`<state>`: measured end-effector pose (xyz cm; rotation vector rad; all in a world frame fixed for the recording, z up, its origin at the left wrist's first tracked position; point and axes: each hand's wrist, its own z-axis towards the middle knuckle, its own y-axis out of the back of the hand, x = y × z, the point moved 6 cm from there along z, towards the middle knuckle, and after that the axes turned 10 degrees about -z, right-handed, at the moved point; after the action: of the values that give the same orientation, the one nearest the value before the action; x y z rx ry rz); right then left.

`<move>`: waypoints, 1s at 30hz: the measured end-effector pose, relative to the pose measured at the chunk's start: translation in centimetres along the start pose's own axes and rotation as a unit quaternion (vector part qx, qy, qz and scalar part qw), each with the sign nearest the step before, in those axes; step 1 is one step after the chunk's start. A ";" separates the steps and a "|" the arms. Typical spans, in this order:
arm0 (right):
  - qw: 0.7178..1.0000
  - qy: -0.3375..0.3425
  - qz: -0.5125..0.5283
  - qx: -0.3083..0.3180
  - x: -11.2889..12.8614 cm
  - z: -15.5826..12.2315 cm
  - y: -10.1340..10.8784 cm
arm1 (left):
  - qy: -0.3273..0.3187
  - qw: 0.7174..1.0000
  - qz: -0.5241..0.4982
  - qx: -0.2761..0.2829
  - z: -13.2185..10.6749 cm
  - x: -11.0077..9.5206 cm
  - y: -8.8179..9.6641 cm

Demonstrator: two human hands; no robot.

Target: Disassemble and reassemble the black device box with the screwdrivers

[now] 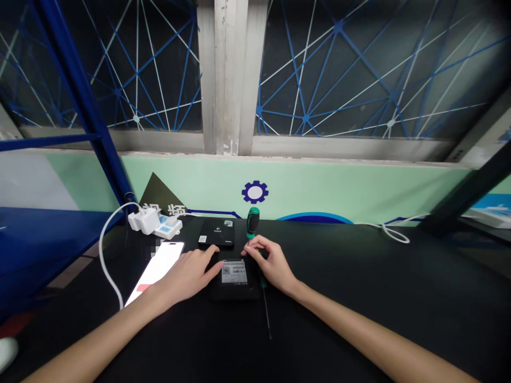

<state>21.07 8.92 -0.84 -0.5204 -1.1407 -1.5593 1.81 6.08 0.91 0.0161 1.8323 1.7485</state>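
Note:
A flat black box (235, 292) with a white printed label (235, 272) lies on the table before me. My left hand (194, 270) rests at its left side, thumb against the label's edge and index finger stretched over the far left corner. At the far right corner, my right hand (271, 260) pinches an upright screwdriver (253, 221) with a green and black handle; its tip is hidden behind the fingers. Beneath that hand lies a second screwdriver (267, 314), its thin shaft pointing toward me and its handle partly covered.
Behind the labelled box sits another black box (216, 233). A lit phone (159, 266) lies left, partly under my left forearm. White plugs on a power strip (167, 227) trail a white cable (102, 247). Another white cable (393, 234) lies at the back right. A blue frame post (80, 90) stands left.

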 end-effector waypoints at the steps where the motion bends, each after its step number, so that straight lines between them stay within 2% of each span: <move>1: 1.000 0.001 -0.002 0.000 0.0 0.0 0.0 | 0.000 1.000 0.001 0.000 0.0 0.0 0.0; 18: 0.999 0.017 -0.040 0.010 0.9 -0.2 0.1 | -0.005 1.000 0.008 -0.003 -0.1 0.1 -0.1; 24: 0.996 0.010 -0.078 -0.032 0.2 -0.1 0.4 | -0.003 1.000 0.006 -0.001 -0.1 0.1 0.0; 30: 0.999 -0.027 0.005 -0.029 0.1 0.1 0.5 | 0.002 1.000 0.011 0.004 -0.2 -0.2 0.1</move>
<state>21.49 9.00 -0.52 -0.6091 -1.1335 -1.5822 1.87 5.87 1.04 0.0348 1.8484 1.7580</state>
